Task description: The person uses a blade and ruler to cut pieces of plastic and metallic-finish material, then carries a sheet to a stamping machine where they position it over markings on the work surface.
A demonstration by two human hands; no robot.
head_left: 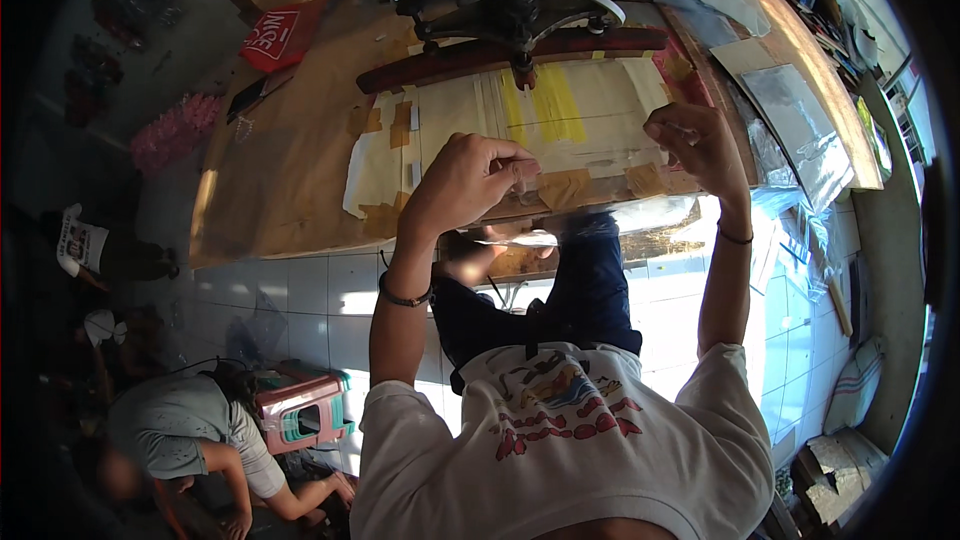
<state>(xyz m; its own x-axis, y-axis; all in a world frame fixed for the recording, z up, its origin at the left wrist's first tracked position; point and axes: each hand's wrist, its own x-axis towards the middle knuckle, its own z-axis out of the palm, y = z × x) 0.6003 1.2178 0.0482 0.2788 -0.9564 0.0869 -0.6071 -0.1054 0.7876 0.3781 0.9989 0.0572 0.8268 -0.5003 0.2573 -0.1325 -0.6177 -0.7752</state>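
My left hand point(470, 178) is closed in a pinch over the near part of the pale work surface point(455, 115). To its right, my right hand point(703, 148) is closed too, fingertips pressed together. Between them stretches what looks like a clear plastic sheet point(600, 155), showing only as faint edges and glints. The work surface carries strips of brown tape and yellow bands. Just beyond my hands stands a dark metal press point(520, 15) with a long red-brown bar point(610, 41) across its front.
The wooden table point(275, 175) bears a red bag point(282, 37) and a dark flat object point(246, 98) at left. Clear plastic sheets point(800, 125) lie at right. Pink material point(178, 130) is beyond the left edge. At lower left, a person point(190, 430) bends beside a pink-and-green stool point(305, 410).
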